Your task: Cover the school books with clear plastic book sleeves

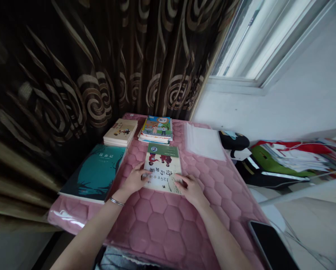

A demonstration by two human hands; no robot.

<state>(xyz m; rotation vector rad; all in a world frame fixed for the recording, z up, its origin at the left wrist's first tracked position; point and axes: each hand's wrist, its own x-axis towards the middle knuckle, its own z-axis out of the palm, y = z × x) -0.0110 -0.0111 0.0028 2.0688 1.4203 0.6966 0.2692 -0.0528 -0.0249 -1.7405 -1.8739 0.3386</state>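
A cream-and-green book point(160, 179) lies flat, its cover lettering upside down to me. My left hand point(133, 179) grips its left edge, thumb on the cover. On the opposite edge, my right hand point(192, 190) has its thumb and curled fingers around the lower right side. To the left rests a large teal-and-black book point(100, 170). A stack of beige books point(121, 131) sits behind that one. Just beyond the book between my hands is a pile of colourful textbooks point(158, 127), and clear plastic sleeves point(204, 141) lie to its right.
Everything lies on a table with a pink quilted cover point(162, 228) under clear plastic. A phone point(271, 243) is at the right front edge. A dark patterned curtain point(114, 75) hangs behind. Bags and papers point(297, 157) are heaped beyond the table's right side, below a window.
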